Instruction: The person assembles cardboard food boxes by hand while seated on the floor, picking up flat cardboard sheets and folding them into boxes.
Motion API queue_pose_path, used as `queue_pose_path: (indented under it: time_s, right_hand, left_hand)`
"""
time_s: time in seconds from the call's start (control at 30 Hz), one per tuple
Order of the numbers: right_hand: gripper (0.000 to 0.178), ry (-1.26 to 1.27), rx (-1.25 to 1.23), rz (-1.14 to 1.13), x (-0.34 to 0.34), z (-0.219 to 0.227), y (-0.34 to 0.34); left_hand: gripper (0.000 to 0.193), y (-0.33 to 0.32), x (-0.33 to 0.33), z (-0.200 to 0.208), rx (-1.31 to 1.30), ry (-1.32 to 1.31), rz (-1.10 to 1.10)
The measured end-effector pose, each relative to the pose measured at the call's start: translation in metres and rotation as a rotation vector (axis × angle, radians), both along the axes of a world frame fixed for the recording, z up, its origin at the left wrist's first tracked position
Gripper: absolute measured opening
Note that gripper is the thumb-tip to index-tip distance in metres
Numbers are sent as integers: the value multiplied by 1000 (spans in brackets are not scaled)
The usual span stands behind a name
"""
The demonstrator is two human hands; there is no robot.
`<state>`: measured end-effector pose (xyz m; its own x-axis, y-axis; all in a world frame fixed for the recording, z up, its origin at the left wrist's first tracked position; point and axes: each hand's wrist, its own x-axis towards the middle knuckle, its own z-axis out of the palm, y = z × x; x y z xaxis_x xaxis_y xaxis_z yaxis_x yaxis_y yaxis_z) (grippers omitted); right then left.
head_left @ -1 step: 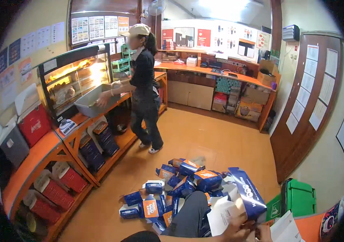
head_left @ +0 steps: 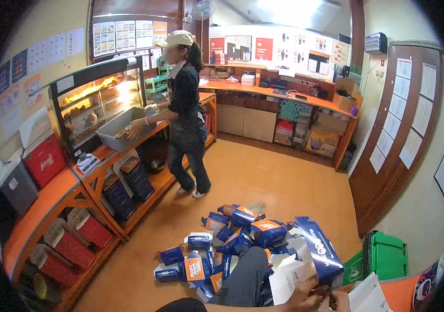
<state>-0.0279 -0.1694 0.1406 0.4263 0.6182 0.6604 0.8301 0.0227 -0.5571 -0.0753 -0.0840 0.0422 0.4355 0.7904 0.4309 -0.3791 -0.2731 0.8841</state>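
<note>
Carton (head_left: 322, 249) extends forward from the fingers (head_left: 309, 295) gripping its near end.

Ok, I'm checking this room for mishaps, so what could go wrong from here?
The person's knee looks close to the pile of boxes on the floor, so shifting it might crush some. The left hand and right hand crowd the lower end of the blue box, so its walls could crease.

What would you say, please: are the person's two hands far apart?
No, the left hand and the right hand are close together at the near end of the blue box.
</note>
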Motion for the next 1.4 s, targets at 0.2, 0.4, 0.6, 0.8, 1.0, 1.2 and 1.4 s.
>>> queue_pose_path:
  time_s: [0.2, 0.4, 0.6, 0.8, 1.0, 1.2, 1.4]
  right_hand:
    - [34, 199, -64, 12, -1, 13, -2]
    - [37, 148, 128, -125, -8, 51, 3]
    - [17, -279, -8, -58, 15, 35, -4]
    - [30, 627, 49, 210, 22, -1, -6]
    - [30, -64, 306, -77, 14, -7, 10]
    - [32, -275, 172, 45, 2, 7, 3]
    - [22, -225, 175, -40, -3, 4, 5]
  left_hand:
    - [33, 11, -23, 46, 461, -50, 138]
    - [41, 4, -40, 44, 675, 112, -50]
    - [49, 15, -34, 36, -182, 9, -315]
    - [50, 22, -36, 46, -557, -202, -239]
    - [39, 12, -34, 26, -76, 171, -129]
    - [33, 28, -35, 36, -215, 267, -20]
    - [39, -4, -13, 31, -409, 111, -103]
